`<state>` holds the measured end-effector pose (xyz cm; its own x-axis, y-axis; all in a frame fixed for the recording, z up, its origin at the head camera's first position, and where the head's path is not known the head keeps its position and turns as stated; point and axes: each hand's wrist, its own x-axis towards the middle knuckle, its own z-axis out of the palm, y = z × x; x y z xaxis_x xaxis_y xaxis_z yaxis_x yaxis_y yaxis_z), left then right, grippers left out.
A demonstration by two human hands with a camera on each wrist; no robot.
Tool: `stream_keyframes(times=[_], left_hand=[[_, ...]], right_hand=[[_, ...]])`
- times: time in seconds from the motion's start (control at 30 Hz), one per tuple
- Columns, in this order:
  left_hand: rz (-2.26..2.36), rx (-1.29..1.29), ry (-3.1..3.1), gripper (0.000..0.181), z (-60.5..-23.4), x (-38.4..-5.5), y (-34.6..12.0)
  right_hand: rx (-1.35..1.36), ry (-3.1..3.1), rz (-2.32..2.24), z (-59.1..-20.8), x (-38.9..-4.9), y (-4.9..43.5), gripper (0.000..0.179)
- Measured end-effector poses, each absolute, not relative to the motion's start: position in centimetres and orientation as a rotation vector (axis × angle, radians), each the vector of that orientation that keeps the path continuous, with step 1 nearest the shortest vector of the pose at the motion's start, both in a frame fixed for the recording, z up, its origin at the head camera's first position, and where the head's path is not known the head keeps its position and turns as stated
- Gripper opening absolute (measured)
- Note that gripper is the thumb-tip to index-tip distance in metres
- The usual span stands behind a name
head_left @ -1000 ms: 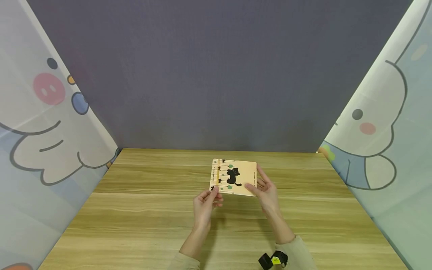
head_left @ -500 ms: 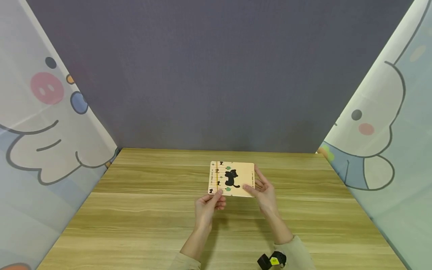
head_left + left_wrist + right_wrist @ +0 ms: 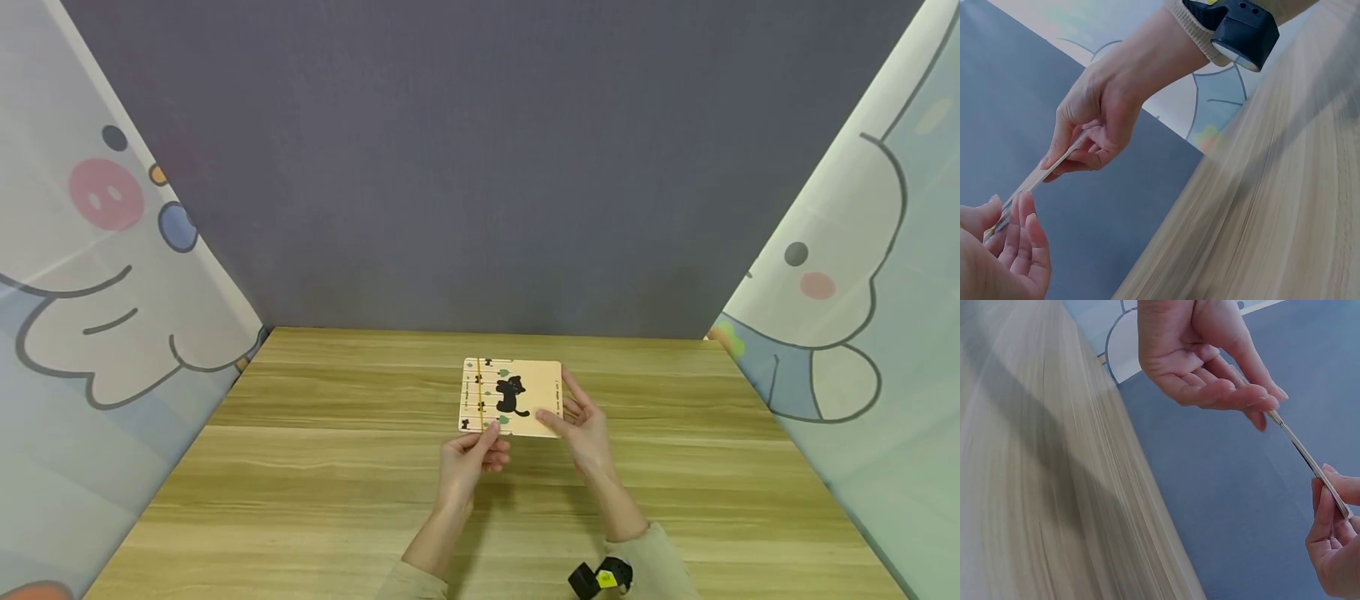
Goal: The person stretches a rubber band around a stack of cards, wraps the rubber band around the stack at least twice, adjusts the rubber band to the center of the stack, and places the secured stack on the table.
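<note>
Card stack (image 3: 543,385), thin, cream, rectangular with rounded corners and a printed black cat (image 3: 512,397), is suspended above the wood-grain tabletop (image 3: 300,475). My left hand (image 3: 460,472) pinches its near edge between thumb and fingers, beside a narrow yellow band (image 3: 480,392). My right hand (image 3: 588,435) clamps the right end, thumb against the printed face.

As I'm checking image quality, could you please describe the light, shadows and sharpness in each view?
Head view: card fairly clear, its tiny lettering hard to read, faint shadows on the table. Left wrist view: bluish cast, a diagonal shadow across the table. Right wrist view: similar bluish cast, a broad, soft-edged shadow over the table.
</note>
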<state>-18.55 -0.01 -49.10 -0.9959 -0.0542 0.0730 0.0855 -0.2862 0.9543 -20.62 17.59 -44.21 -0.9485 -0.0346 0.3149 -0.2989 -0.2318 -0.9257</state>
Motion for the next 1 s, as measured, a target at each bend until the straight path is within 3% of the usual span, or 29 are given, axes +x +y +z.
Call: stream_keyframes(times=[0.17,0.33,0.43,0.57,0.73,0.83,0.97,1.0], left_hand=[[-2.451,0.220,-1.827,0.042,-52.1,-20.2,-0.4],[-2.483,0.270,-1.726,0.040,-52.6,-20.4,-0.7],[-2.488,0.249,-1.716,0.038,-52.5,-20.3,-0.6],[-2.471,0.114,-1.726,0.032,-50.9,-19.2,-0.5],[-2.524,0.173,-1.790,0.029,-43.7,-16.0,0.0],[-2.533,0.226,-1.835,0.035,-45.0,-16.6,0.2],[-2.481,0.067,-1.822,0.034,-47.5,-17.5,0.2],[-2.479,0.040,-1.810,0.033,-46.3,-16.9,0.2]], right_hand=[[0.436,-1.818,2.302,-46.3,-22.0,18.4,0.078],[0.308,-1.854,2.284,-42.6,-19.8,17.5,0.079],[0.314,-1.839,2.308,-42.5,-19.6,17.5,0.079],[0.431,-1.774,2.358,-44.7,-20.7,18.1,0.078],[0.184,-1.915,2.339,-42.8,-19.6,17.3,0.078],[0.041,-1.966,2.353,-41.2,-18.9,16.8,0.079],[0.003,-1.979,2.378,-41.1,-18.9,16.9,0.079],[0.010,-1.981,2.376,-41.2,-18.9,16.9,0.079]])
